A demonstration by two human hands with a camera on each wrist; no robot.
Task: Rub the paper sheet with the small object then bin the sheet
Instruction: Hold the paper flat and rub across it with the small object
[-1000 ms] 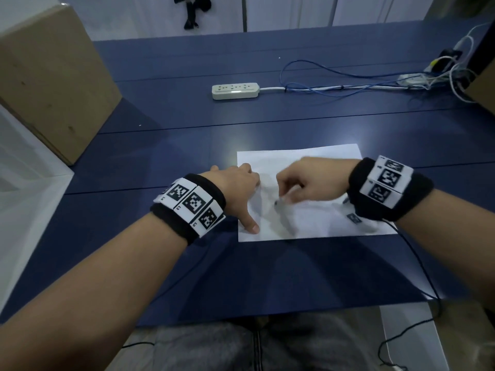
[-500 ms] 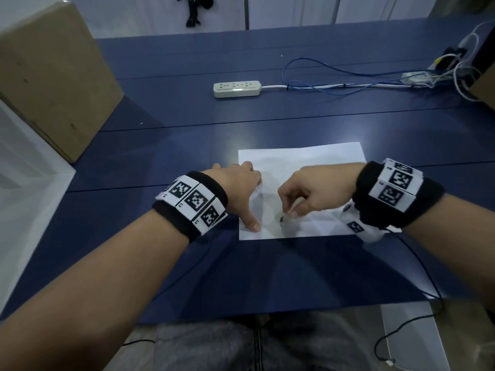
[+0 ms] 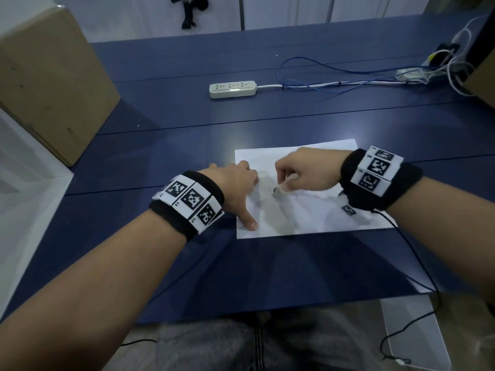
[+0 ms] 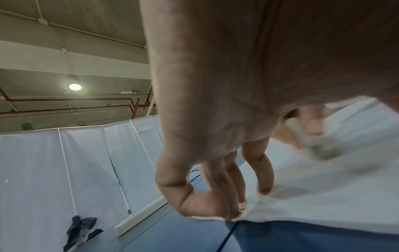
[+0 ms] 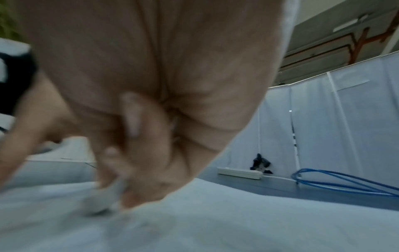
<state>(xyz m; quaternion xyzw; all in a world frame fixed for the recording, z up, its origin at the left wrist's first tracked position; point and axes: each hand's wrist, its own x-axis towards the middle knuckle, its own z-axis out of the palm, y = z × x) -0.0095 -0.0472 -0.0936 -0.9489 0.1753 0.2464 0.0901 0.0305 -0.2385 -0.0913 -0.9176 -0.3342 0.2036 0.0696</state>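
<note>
Left hand [image 3: 235,186]: fingers extended, tips pressed on the left edge of the paper sheet [image 3: 316,212], thumb down near its front-left corner. Nothing is grasped; it simply pins the sheet.

The sheet lies flat on the blue table [image 3: 187,145], near the front edge. Judged light, limp and easily slid or creased, so it needs that hold-down while being rubbed. For binning, a pinch at a free corner or a crumple from the middle looks best.

Right hand [image 3: 308,172]: fingers curled, pinching the small object [image 3: 276,192], whose tip touches the sheet left of centre. The object looks pale, small and fairly stiff, and a fingertip pinch suits it.

Views: the head view gives the layout, with a power strip [image 3: 232,89] and cables well behind and a cardboard box [image 3: 51,84] far left. The left wrist view shows the fingertips [image 4: 264,189] bearing on the paper edge. The right wrist view is blurred and shows only the pinch from beneath. No bin is visible in any view.
</note>
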